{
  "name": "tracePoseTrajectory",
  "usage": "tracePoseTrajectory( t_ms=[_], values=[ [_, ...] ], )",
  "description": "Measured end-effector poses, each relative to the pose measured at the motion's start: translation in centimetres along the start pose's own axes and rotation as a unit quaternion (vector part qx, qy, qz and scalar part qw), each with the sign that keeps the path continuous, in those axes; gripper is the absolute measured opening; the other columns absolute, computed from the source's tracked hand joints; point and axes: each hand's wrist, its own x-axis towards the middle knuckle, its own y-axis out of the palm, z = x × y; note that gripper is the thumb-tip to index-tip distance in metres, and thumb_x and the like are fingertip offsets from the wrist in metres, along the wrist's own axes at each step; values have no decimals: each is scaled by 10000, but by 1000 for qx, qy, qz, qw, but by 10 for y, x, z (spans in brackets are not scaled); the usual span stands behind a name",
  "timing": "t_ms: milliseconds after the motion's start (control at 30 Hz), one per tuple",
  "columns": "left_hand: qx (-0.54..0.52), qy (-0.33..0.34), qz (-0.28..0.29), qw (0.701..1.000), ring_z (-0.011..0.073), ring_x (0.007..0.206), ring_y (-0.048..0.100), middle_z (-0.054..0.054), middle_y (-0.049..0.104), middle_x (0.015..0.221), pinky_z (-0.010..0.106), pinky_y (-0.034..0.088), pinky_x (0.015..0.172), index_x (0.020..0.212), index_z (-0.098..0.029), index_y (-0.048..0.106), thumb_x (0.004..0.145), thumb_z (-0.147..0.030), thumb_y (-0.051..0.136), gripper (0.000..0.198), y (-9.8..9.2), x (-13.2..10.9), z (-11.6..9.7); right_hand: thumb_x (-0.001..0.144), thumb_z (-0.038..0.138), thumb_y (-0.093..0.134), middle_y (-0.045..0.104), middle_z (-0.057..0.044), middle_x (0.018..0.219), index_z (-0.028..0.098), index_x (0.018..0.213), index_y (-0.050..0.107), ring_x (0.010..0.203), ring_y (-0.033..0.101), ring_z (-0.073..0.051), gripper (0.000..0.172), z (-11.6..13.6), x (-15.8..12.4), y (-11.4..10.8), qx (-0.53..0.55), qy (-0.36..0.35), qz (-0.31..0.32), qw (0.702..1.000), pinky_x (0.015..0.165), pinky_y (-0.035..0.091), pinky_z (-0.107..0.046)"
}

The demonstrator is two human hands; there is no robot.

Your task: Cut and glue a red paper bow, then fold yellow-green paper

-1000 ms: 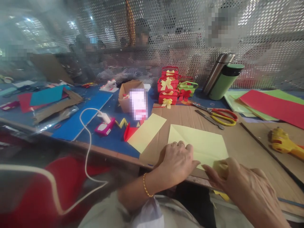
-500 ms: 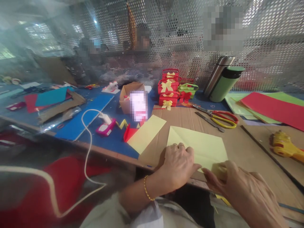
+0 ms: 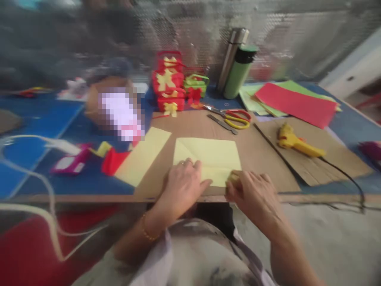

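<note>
A creased sheet of pale yellow paper [image 3: 214, 153] lies on brown cardboard in front of me. My left hand [image 3: 186, 180] rests on its lower left part, palm down, thumb stretched towards the right. At the lower right corner, my right hand [image 3: 248, 188] has its fingers curled and closed on the paper's edge, which bends up there; the fingertips are partly hidden. Left of this sheet lies a second yellow paper strip [image 3: 145, 157], with a folded red paper piece [image 3: 113, 162] against it.
Beyond the sheet lie red-and-yellow scissors [image 3: 238, 118] and a metal blade [image 3: 222, 124]. A yellow glue gun [image 3: 297, 143] sits on cardboard at right. Small red paper baskets [image 3: 171, 85] with bows, a green flask [image 3: 240, 73] and red paper [image 3: 297, 104] stand or lie behind. A white cable [image 3: 49, 188] hangs at left.
The view has swung to the right, so the table's contents appear further left. My right hand has closed tighter at the paper's corner; my left hand stays on the sheet.
</note>
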Motion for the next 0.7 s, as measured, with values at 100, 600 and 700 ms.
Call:
tracePoseTrajectory(
  t_ms=[100, 600, 700],
  values=[
    [26, 3, 6, 1000, 301, 1055, 677, 137, 694, 1063, 379, 537, 850, 1121, -159, 614, 1012, -404, 595, 270, -3, 4, 2, 960, 206, 521, 711, -51, 815, 192, 1009, 602, 773, 620, -230, 96, 3, 1, 0, 9, 8, -18, 1000, 766, 328, -351],
    [9, 121, -133, 984, 213, 821, 564, 58, 565, 873, 325, 441, 739, 1277, -275, 709, 1002, -43, 388, 482, 27, -9, 23, 978, 88, 494, 606, -31, 829, 232, 1406, 604, 779, 481, -217, 464, 3, -4, -7, -11, -50, -27, 998, 745, 310, -352],
    [-54, 185, -124, 973, 185, 794, 517, 35, 499, 855, 304, 432, 743, 1309, -362, 722, 1013, -59, 396, 534, 28, -8, 32, 1010, 153, 542, 586, -36, 863, 297, 1419, 614, 788, 465, -211, 439, 3, -4, -13, -10, -77, 5, 997, 776, 330, -352]
  ],
)
